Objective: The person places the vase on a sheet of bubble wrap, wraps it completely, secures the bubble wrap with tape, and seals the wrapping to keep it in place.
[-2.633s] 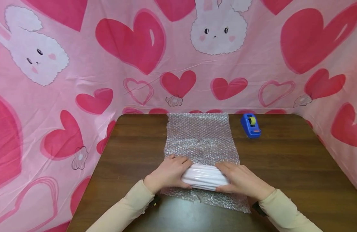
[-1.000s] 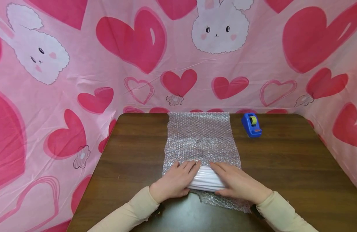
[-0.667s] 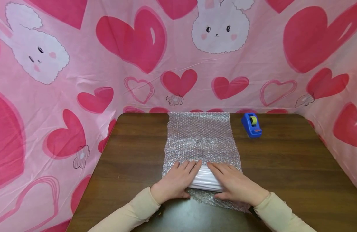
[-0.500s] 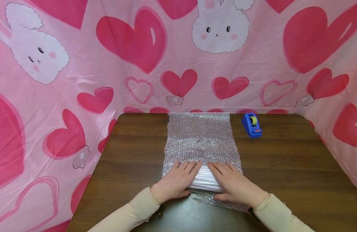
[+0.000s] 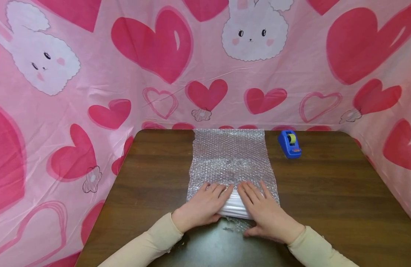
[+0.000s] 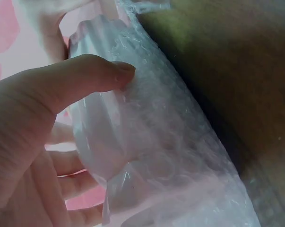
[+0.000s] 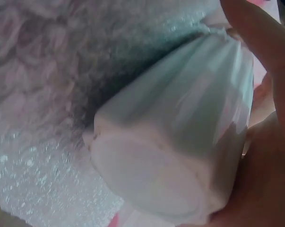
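A white, glossy vase with fluted sides (image 5: pixel 234 205) lies sideways across the near part of a bubble wrap sheet (image 5: pixel 230 155). My left hand (image 5: pixel 201 207) grips one end of it. In the left wrist view the thumb (image 6: pixel 92 75) presses the wrap's folded-up near edge against the vase, with the fingers on the far side. My right hand (image 5: pixel 270 217) lays spread, fairly straight fingers over the other end; its thumb is apart, at the wrap's near edge. The right wrist view shows the vase's round base (image 7: pixel 147 175) and the right thumb (image 7: pixel 260 33) off its side.
A blue tape dispenser (image 5: pixel 289 144) with a yellow roll stands at the back right of the brown wooden table (image 5: pixel 325 193). The wrap reaches to the table's back edge. Pink cloth with hearts and rabbits (image 5: pixel 205 55) hangs behind and at both sides.
Both hands have moved inward along the vase, leaving less of it showing. The wrap's near flap has gone up at the left. The right fingers have spread and that thumb has moved toward the body.
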Motion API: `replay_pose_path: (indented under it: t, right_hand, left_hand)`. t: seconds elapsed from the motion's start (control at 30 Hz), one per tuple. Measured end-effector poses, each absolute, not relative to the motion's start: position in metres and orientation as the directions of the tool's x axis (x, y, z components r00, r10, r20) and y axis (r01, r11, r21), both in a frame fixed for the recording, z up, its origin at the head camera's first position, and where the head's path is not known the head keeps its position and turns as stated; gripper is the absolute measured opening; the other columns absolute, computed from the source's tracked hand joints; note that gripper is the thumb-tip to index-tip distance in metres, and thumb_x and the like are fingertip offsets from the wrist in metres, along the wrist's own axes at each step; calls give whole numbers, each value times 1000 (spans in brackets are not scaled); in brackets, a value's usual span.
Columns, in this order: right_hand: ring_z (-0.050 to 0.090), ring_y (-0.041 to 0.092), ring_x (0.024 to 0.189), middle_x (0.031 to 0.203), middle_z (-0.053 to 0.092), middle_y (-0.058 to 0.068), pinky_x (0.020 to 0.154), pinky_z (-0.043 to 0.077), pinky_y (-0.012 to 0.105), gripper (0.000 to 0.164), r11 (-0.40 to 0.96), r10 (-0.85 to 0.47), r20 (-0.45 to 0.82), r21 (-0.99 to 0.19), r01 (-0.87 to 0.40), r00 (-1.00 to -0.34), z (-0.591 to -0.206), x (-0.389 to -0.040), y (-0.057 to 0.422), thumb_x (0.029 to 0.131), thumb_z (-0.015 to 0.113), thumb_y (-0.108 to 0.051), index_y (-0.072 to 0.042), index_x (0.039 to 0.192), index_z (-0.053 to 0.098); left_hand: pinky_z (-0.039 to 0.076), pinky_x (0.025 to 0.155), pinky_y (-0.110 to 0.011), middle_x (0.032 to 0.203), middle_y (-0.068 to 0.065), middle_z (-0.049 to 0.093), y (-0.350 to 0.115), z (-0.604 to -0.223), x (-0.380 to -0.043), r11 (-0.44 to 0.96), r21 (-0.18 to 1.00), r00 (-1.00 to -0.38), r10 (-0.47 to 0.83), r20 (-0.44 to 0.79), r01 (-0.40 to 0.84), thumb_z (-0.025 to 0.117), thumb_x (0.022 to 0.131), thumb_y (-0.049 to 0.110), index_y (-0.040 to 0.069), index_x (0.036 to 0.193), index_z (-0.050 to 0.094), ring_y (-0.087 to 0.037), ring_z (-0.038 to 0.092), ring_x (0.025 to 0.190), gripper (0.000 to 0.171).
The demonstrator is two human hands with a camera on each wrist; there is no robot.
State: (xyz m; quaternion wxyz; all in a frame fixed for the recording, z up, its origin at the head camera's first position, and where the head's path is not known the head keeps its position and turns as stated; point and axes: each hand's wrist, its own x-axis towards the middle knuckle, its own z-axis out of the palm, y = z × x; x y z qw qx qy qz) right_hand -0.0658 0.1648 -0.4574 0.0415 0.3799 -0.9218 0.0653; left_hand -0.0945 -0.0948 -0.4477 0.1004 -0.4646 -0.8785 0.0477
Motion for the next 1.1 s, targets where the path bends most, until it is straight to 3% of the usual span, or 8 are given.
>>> replay_pose_path:
  t: [0.27,0.6,0.77,0.93,1.1]
  right_hand:
    - [43,47,144,159,39,32,114,30,70,141,710,-696,141,-14,-704,-704,-460,-64,160,59,90,-70,10,157,28]
    - [55,40,134,151,51,26,104,48,61,104,690,-717,178,48,-722,-674,-457,-65,161,79,87,-48,8,153,40]
    - [60,36,126,145,57,22,99,52,57,92,690,-718,186,61,-721,-671,-454,-67,160,82,86,-45,6,149,47]
    - [61,35,123,141,59,20,97,53,56,89,694,-714,160,40,-719,-681,-452,-69,159,83,86,-44,5,147,49]
    - [62,35,121,140,60,20,95,54,55,86,694,-714,150,20,-720,-684,-449,-71,159,83,86,-42,6,146,50]
  left_hand:
    - [52,99,-41,135,-5,65,-95,-443,-95,558,-195,-544,830,121,807,80,86,49,7,150,51,-23,60,122,82]
    - [54,93,-43,136,-6,62,-93,-448,-91,575,-203,-552,818,162,793,78,85,45,8,149,51,-24,60,120,78]
    - [54,92,-44,138,-6,61,-92,-450,-90,585,-210,-561,811,165,784,76,85,43,7,151,51,-23,59,121,78]
    - [53,94,-46,141,-8,60,-88,-455,-87,608,-211,-591,794,146,765,78,82,51,5,154,46,-24,58,125,91]
    - [52,93,-43,141,-8,61,-79,-461,-82,644,-289,-630,761,154,708,79,78,65,3,155,44,-23,58,125,105]
